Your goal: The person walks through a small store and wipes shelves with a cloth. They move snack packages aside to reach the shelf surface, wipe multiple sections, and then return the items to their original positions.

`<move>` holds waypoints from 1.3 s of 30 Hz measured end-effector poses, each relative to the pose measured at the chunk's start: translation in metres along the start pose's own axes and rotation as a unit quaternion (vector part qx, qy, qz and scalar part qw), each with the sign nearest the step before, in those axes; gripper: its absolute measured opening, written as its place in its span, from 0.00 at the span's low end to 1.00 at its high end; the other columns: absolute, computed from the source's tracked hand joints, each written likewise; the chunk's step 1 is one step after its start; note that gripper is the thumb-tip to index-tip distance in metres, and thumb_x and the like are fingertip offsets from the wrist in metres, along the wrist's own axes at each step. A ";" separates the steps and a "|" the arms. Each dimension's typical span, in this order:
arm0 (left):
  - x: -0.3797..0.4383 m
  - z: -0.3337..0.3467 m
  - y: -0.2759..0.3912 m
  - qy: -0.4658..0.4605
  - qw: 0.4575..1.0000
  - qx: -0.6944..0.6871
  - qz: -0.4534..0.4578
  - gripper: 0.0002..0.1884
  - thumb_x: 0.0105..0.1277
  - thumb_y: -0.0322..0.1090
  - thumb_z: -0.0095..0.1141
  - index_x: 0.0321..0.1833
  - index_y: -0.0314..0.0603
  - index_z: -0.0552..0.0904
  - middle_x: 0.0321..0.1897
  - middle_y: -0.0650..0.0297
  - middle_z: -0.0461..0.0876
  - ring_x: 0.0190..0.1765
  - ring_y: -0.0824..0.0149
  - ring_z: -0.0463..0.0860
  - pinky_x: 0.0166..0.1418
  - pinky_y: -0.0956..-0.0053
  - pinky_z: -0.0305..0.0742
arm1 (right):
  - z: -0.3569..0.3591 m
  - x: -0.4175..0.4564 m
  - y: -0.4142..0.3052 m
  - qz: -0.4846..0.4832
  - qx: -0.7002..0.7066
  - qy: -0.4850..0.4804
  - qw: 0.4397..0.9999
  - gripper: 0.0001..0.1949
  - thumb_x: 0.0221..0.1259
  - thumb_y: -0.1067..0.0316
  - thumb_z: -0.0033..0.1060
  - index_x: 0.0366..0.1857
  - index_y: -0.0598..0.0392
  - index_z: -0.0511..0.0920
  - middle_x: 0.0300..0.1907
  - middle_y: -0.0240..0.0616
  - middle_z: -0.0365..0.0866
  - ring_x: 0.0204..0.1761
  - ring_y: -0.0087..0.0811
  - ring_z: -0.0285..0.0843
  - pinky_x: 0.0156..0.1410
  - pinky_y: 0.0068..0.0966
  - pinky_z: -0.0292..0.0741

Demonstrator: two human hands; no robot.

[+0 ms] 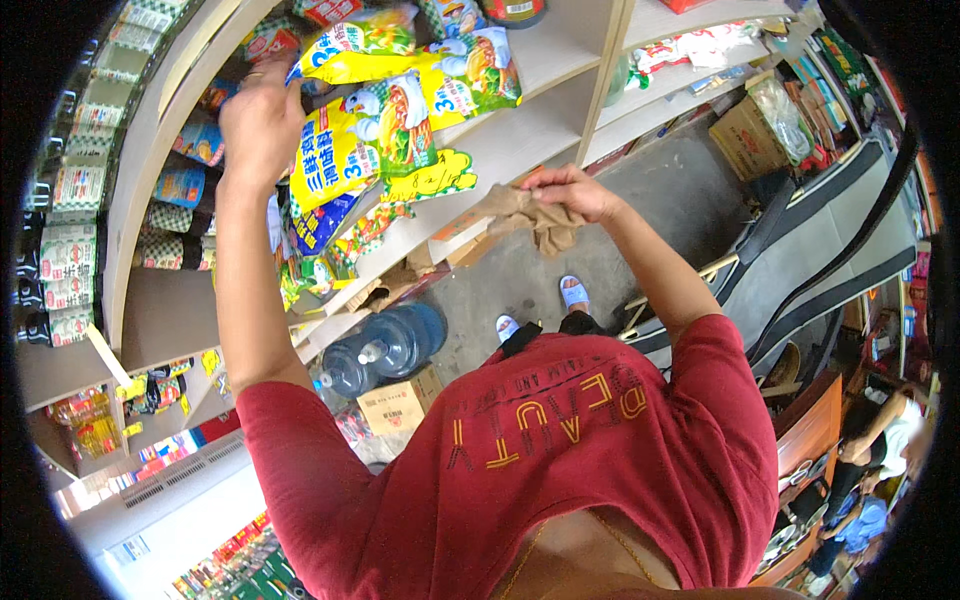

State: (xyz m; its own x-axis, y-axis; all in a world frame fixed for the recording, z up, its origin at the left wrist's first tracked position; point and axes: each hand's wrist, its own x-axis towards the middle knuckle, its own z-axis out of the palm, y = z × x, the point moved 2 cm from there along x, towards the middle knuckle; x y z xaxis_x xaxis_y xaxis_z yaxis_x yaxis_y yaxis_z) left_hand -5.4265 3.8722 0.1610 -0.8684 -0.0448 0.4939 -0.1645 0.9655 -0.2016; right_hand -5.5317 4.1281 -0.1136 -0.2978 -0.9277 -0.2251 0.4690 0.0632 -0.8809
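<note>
My left hand (264,124) reaches into a shelf at the upper left, beside the edges of yellow seasoning packets (367,139). Its fingers are partly blurred, so I cannot tell whether they grip a packet. Several packets lie overlapped there, and a yellow handwritten price tag (431,178) sits at the front of the shelf. In my right hand (574,193) a crumpled brown cloth (541,221) is pinched, hanging over the floor in front of the lower shelves.
Jars and cans (180,186) stand left of my left forearm. Large blue water bottles (397,341) and a cardboard box (401,401) are on the floor. A grey reclining chair (817,225) is at the right. Other people (874,465) are at the lower right.
</note>
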 end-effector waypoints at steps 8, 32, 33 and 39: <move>-0.088 -0.046 0.114 0.020 0.976 -0.125 0.174 0.17 0.43 0.24 0.50 0.40 0.32 0.75 0.44 0.52 0.75 0.47 0.56 0.77 0.50 0.60 0.71 | 0.019 -0.027 -0.012 -0.001 0.116 -0.003 0.993 0.36 0.54 0.33 0.34 0.43 0.64 0.72 0.39 0.42 0.77 0.40 0.30 0.75 0.48 0.25 0.72; -0.267 0.183 0.194 -0.090 0.215 -0.822 -0.520 0.20 0.61 0.39 0.45 0.51 0.30 0.68 0.46 0.54 0.74 0.50 0.61 0.73 0.57 0.68 0.64 | 0.018 -0.030 0.091 0.109 0.000 0.061 0.992 0.14 0.46 0.73 0.63 0.39 0.64 0.77 0.35 0.37 0.79 0.37 0.24 0.75 0.45 0.19 0.72; -0.261 0.182 0.195 -0.090 0.174 -0.833 -0.517 0.20 0.62 0.40 0.44 0.50 0.29 0.69 0.46 0.54 0.74 0.51 0.61 0.72 0.57 0.68 0.63 | 0.017 -0.031 0.093 0.131 0.034 0.071 0.988 0.14 0.46 0.72 0.62 0.39 0.65 0.77 0.35 0.37 0.79 0.37 0.24 0.75 0.45 0.20 0.72; -0.262 0.199 0.204 -0.239 0.221 -0.775 -0.541 0.18 0.57 0.35 0.54 0.44 0.25 0.72 0.41 0.56 0.77 0.41 0.64 0.78 0.46 0.70 0.73 | -0.015 -0.028 0.130 0.200 -0.051 0.114 0.972 0.13 0.48 0.71 0.59 0.36 0.68 0.77 0.34 0.41 0.79 0.36 0.27 0.75 0.42 0.22 0.72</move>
State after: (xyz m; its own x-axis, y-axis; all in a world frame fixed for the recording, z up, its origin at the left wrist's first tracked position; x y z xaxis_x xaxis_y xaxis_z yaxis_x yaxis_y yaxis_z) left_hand -5.3250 4.0295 -0.1777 -0.7243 -0.1295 -0.6772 -0.3599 -0.7668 0.5315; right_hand -5.4746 4.1677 -0.2282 -0.2903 -0.7173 -0.6335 0.5029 0.4489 -0.7387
